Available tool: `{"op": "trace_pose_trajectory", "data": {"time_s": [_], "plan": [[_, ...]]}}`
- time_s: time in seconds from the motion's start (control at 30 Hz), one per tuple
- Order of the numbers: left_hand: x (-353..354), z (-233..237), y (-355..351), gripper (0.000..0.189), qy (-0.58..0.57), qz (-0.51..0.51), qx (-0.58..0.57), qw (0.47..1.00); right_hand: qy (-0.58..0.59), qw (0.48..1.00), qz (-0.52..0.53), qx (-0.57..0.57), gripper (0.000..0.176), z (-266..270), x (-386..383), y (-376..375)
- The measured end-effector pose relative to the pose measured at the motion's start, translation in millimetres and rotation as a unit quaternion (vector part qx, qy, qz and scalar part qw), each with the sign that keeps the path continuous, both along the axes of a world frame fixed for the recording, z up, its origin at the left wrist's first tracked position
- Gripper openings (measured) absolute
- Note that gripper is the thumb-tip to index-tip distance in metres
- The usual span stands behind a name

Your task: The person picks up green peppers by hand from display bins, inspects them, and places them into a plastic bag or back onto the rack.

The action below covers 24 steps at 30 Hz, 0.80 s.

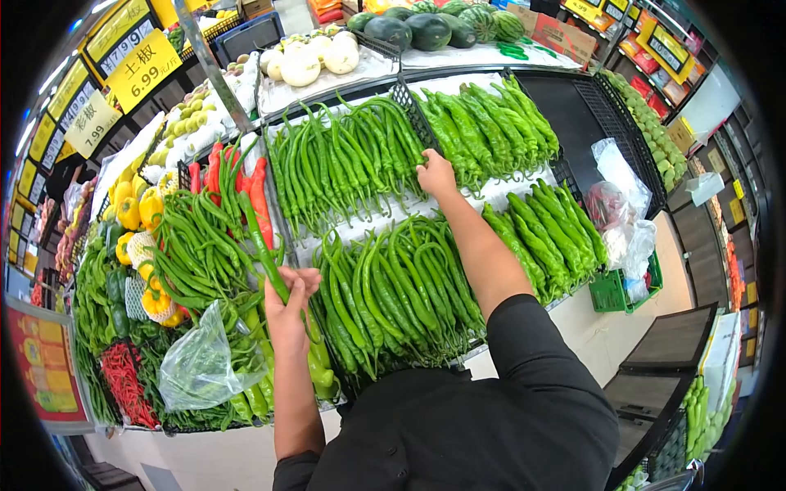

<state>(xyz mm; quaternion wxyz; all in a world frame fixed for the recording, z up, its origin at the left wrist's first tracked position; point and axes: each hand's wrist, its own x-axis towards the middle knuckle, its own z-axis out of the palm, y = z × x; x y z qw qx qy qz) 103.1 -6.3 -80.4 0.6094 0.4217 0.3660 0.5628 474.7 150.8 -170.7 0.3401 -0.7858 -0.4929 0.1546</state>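
Observation:
My left hand [290, 301] is closed around the lower part of a long green chili pepper [260, 239], which points up and away from me above a loose heap of green chili peppers [192, 250]. My right hand [436, 174] reaches to the right end of the back row of long green chili peppers [348, 155], beside the black crate divider [417, 123]. Its fingers are curled together, and what they grip, if anything, is hidden. Between my arms lies a front row of long green chili peppers [401, 286], stems toward me.
Wrinkled green peppers [491, 127] fill the crate right of the divider. Red peppers [259, 200] and yellow bell peppers [151, 209] lie left. A clear plastic bag [209, 360] rests at front left. A green basket [610, 293] with bags stands right. Watermelons [430, 33] sit behind.

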Motion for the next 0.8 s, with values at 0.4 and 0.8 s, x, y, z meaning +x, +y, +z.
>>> {"op": "trace_pose_trajectory", "data": {"time_s": [0.4,0.8], "plan": [[-6,0,-11,0.014,0.010,-0.016,0.010,1.000,-0.173,0.981,0.014,-0.088,0.032,-3,-4,1],[6,9,-15,0.015,0.023,-0.054,-0.003,0.998,-0.055,0.982,0.117,0.134,0.045,38,-9,-87]]}}
